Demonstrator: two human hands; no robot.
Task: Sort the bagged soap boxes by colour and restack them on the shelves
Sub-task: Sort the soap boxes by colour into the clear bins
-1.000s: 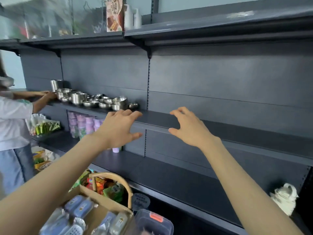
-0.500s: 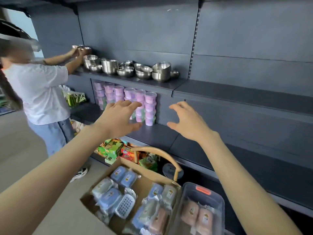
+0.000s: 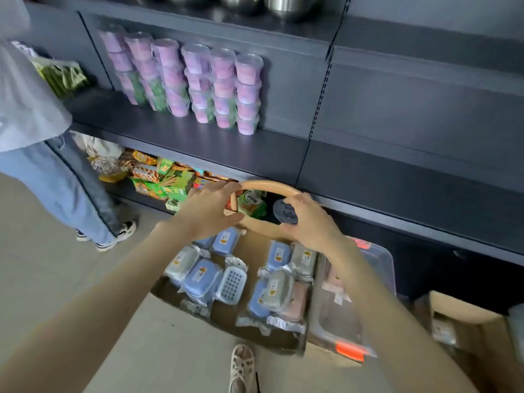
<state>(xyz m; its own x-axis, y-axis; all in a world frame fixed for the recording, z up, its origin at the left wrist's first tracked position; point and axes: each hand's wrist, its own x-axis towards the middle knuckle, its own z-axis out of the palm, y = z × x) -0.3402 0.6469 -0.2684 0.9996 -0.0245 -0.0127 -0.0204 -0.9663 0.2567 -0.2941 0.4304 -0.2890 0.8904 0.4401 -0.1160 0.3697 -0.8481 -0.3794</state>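
– Dark grey shop shelving (image 3: 411,171) fills the background. What stands on it?

– Stacked pink and purple tubs (image 3: 221,80) run along the back of the middle shelf's left bay. Steel bowls (image 3: 283,4) sit on the shelf above, and green and orange snack boxes (image 3: 170,182) are on the bottom shelf.

– And the bagged soap boxes (image 3: 273,290)?

– On the floor in front of the shelving. Most lie in an open cardboard box (image 3: 253,251). Blue ones (image 3: 201,277) are toward its left side and near edge. Grey ones (image 3: 181,262) are at the left edge and far right corner, and a pink one (image 3: 297,302) is at the near right corner. More pink ones (image 3: 329,275) lie in a clear plastic bin (image 3: 380,262) against the box's right side.

– Where are the hands?

– Both over the box's far edge, at a tan arched handle (image 3: 266,185). The left hand (image 3: 207,211) covers the arch's left end, fingers straight and spread, thumb reaching right beneath it. The right hand (image 3: 309,219) is at the arch's right end, fingers loosely curved and apart. Neither wraps round anything. I cannot tell whether they touch the handle.

– Anyone else?

– A person in a white top and blue jeans (image 3: 56,180) stands at the shelving's left end. A sandalled foot (image 3: 242,367) shows by the box's near flap. A second cardboard box (image 3: 467,330) sits right of the bin.
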